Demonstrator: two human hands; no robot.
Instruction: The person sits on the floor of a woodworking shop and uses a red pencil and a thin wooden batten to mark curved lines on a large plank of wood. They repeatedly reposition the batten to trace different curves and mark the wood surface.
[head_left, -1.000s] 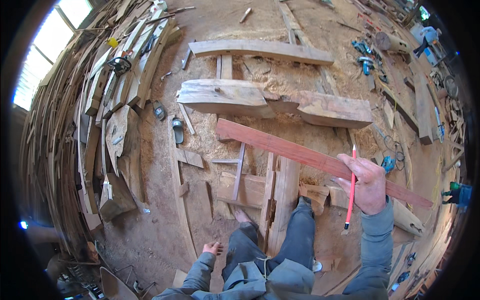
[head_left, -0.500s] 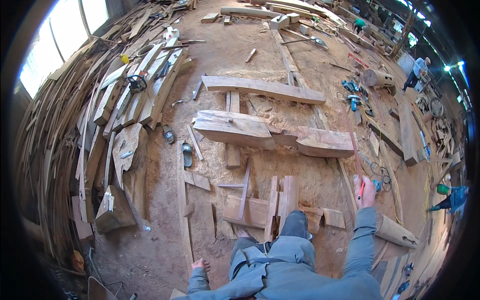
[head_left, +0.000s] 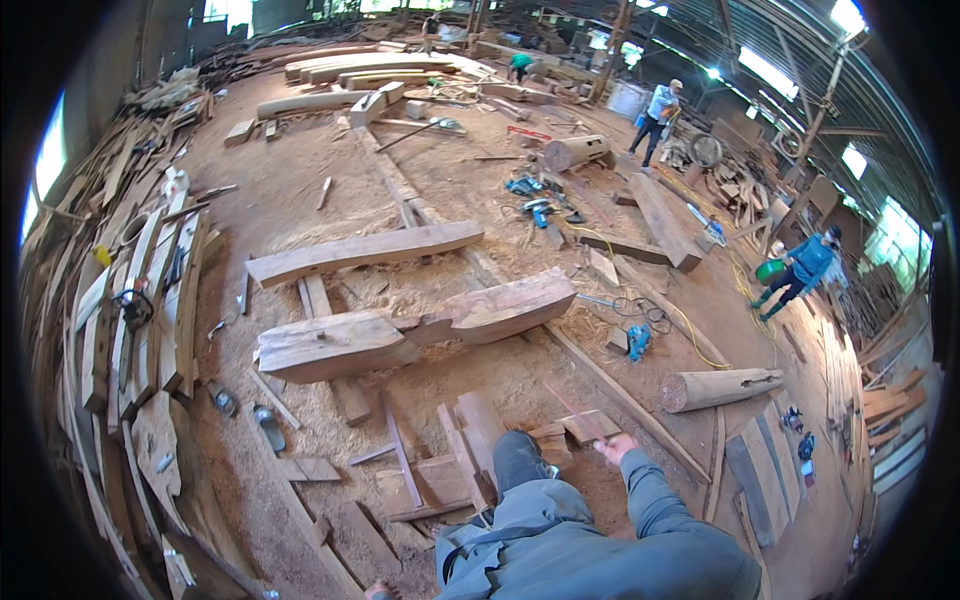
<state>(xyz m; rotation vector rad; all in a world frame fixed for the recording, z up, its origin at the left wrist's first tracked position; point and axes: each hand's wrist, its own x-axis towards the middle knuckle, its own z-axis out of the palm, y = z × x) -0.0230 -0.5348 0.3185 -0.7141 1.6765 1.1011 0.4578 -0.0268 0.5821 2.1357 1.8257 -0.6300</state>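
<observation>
My right hand [head_left: 613, 448] is closed around the end of a thin reddish-brown wooden strip [head_left: 572, 408], which points forward and slightly left. A red pen-like stick, seen earlier in the same hand, cannot be made out now. My left hand [head_left: 381, 589] hangs low at the bottom edge, only partly visible; its fingers look loose, holding nothing. Ahead lies a thick timber [head_left: 335, 347] with a notch cut in its middle. Beyond it rests a slimmer curved beam [head_left: 370, 252]. Near my legs, a wooden try square [head_left: 400, 455] leans on a wood block [head_left: 440, 482].
Stacked planks [head_left: 75, 310] line the left side. To the right lie a slotted round log [head_left: 715, 388], a blue power tool [head_left: 637, 342] and a yellow cord [head_left: 690, 335]. A person in blue [head_left: 812, 262] carries something green; another person [head_left: 660, 112] stands farther back.
My view has swung right and up, showing more of the shed and the other people. My right hand has lowered with the strip; my left hand has mostly left the picture.
</observation>
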